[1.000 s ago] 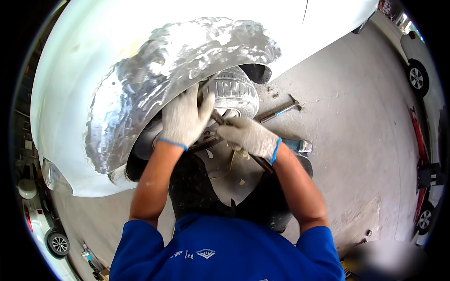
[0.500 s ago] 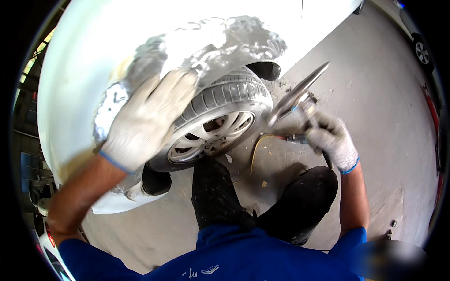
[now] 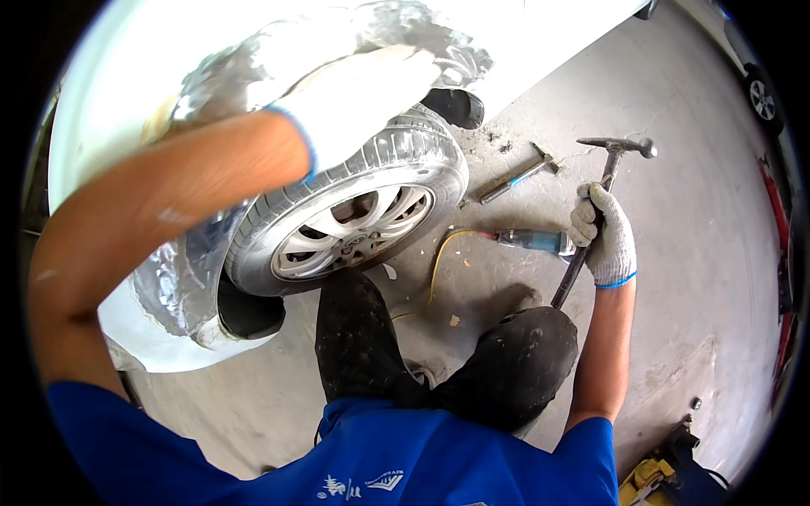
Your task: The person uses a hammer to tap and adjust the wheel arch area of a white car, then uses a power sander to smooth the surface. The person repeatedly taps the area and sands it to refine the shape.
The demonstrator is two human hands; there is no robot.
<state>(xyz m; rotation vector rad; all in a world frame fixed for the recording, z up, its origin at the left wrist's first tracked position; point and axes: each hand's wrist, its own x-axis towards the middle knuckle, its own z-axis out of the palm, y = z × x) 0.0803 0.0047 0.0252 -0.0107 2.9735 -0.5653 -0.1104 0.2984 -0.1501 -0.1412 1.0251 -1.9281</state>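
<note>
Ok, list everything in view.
Car: 1, white with bare-metal patch, upper left
Wheel: 1, pale and black, centre left
Held hammer: 1, dark, centre right
Second hammer: 1, grey-blue, right of wheel
Power tool: 1, teal, below second hammer
Cord: 1, yellow, left of power tool
Second car: 1, grey, upper right
Bar: 1+, red, right edge
Unclear object: 1, yellow-black, lower right
Left hand: 1, white-gloved, at patch
Right hand: 1, white-gloved, gripping held hammer
Legs: 2, black-trousered, lower centre
Shirt: 1, blue, bottom
</note>
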